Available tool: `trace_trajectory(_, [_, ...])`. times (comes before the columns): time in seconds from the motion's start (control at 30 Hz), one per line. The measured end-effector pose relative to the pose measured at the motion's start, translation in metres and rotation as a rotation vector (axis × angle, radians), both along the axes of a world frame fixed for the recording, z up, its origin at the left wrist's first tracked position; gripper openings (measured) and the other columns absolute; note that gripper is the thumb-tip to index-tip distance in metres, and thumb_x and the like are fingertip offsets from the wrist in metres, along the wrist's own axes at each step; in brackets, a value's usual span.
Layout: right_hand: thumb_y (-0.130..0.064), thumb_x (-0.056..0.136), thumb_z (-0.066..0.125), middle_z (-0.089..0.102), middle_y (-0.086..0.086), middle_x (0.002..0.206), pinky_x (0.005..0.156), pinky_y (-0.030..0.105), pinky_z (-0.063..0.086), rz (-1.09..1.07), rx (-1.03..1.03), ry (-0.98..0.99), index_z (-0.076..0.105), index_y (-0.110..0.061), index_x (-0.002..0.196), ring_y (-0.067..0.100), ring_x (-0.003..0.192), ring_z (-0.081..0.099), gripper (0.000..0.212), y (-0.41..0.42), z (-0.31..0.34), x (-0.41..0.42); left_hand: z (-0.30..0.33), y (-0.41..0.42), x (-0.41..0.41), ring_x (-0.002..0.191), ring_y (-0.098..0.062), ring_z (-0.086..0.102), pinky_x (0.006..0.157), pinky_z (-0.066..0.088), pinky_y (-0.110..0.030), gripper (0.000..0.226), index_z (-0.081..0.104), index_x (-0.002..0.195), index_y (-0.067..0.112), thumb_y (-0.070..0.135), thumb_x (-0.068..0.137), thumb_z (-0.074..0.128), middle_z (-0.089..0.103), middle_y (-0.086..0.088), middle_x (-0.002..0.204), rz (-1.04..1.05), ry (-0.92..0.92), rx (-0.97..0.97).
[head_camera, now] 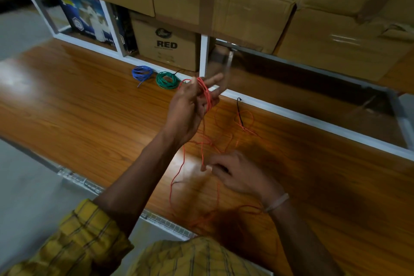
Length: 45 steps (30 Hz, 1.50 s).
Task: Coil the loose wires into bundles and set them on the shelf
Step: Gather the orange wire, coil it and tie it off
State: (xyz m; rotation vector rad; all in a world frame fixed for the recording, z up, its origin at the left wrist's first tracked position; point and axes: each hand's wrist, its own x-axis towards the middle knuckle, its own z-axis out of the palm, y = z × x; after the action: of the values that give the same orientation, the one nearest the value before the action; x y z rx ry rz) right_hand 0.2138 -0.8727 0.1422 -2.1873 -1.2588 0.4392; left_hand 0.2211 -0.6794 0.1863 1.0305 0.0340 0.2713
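Because your hands are blurry, the fingertips are hard to make out. Your left hand (pixel 190 105) is up with fingers spread, and loops of red wire (pixel 207 96) go round them. Your right hand (pixel 235 172) pinches the same wire lower down, over the wooden top (pixel 78 101), where the rest lies loose. A blue coil (pixel 141 73) and a green coil (pixel 167 80) sit beside a box (pixel 165 45) marked "RED".

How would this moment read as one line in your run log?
step: coiling red wire | left hand: wire looped round fingers | right hand: pinching loose strand | blue bundle, green bundle: coiled, on wooden surface
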Motion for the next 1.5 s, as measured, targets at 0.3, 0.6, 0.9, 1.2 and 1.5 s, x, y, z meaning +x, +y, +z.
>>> trace_trajectory(0.3, [-0.022, 0.103, 0.06, 0.072, -0.002, 0.09, 0.069, 0.036, 0.053, -0.102, 0.322, 0.028, 0.073, -0.019, 0.102, 0.017, 0.081, 0.067, 0.014, -0.034, 0.065, 0.034, -0.002, 0.0, -0.035, 0.107, -0.007, 0.071, 0.093, 0.05, -0.018, 0.071, 0.065, 0.124, 0.025, 0.055, 0.11, 0.002, 0.074, 0.001, 0.119, -0.245, 0.241, 0.895])
trace_trajectory(0.6, [-0.031, 0.099, 0.065, 0.06, -0.011, 0.071, 0.065, 0.03, 0.042, -0.501, 0.547, 0.13, 0.068, -0.026, 0.083, 0.004, 0.069, 0.053, 0.017, -0.013, 0.017, 0.066, 0.005, -0.02, -0.045, 0.059, -0.027, 0.021, 0.059, 0.035, -0.031, 0.089, 0.047, 0.127, -0.017, 0.062, 0.104, 0.014, 0.033, -0.014, 0.077, -0.621, 0.026, 0.483])
trace_trajectory(0.9, [-0.039, 0.109, 0.045, 0.051, 0.002, 0.056, 0.044, 0.024, 0.035, -0.394, 0.334, 0.451, 0.071, -0.03, 0.1, 0.004, 0.041, 0.042, 0.029, 0.009, -0.02, 0.02, 0.005, -0.013, -0.019, 0.107, -0.034, 0.07, 0.102, 0.054, -0.043, 0.092, 0.04, 0.148, 0.001, 0.073, 0.098, 0.014, 0.051, -0.011, 0.087, -0.392, 0.012, -0.066])
trace_trajectory(1.2, [-0.028, 0.096, 0.069, 0.068, -0.003, 0.083, 0.068, 0.033, 0.048, -0.263, -0.096, 0.156, 0.071, -0.02, 0.098, 0.01, 0.076, 0.062, 0.008, -0.007, 0.021, 0.026, -0.023, 0.001, -0.007, 0.13, -0.016, 0.06, 0.118, 0.039, -0.048, 0.083, 0.064, 0.111, 0.041, 0.082, 0.092, -0.006, 0.07, -0.002, 0.126, -0.174, 0.233, 0.963])
trace_trajectory(1.5, [-0.028, 0.093, 0.069, 0.05, 0.003, 0.058, 0.037, 0.022, 0.039, -0.265, 0.187, 0.846, 0.065, 0.006, 0.107, 0.006, 0.034, 0.034, 0.036, -0.039, 0.045, 0.07, -0.03, 0.013, -0.011, 0.095, -0.024, 0.066, 0.083, 0.058, -0.044, 0.067, 0.047, 0.136, 0.012, 0.07, 0.103, 0.037, 0.066, -0.013, 0.11, -0.365, 0.104, 1.432])
